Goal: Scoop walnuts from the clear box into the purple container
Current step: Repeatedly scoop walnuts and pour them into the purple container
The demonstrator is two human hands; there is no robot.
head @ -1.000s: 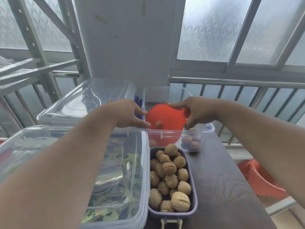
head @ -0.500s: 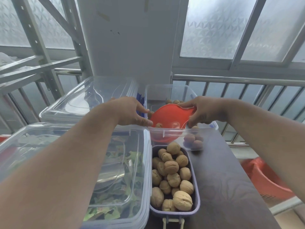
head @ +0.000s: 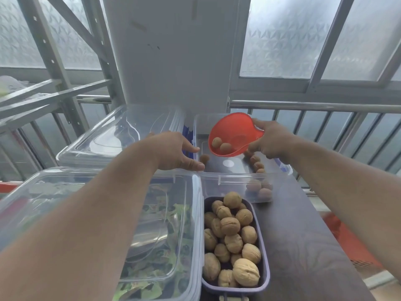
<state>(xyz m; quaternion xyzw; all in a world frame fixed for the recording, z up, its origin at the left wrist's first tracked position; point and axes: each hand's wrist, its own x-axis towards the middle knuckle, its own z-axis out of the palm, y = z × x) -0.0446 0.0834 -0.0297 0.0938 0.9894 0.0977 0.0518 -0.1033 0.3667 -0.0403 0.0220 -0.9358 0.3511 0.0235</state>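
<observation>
Red scoop (head: 234,135) pinched by right hand (head: 271,141) (fingertips hidden); left hand (head: 175,152) loose.

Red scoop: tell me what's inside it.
The red scoop, gripped by the right hand above the clear box, holds two walnuts against its lower wall. Nothing covers the bowl; the handle is hidden by fingers.

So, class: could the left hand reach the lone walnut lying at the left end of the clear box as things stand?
Probably yes. The left hand rests on the clear plastic box's rim, the lone walnut lies just beyond its thumb, and the box is open on top.
</observation>
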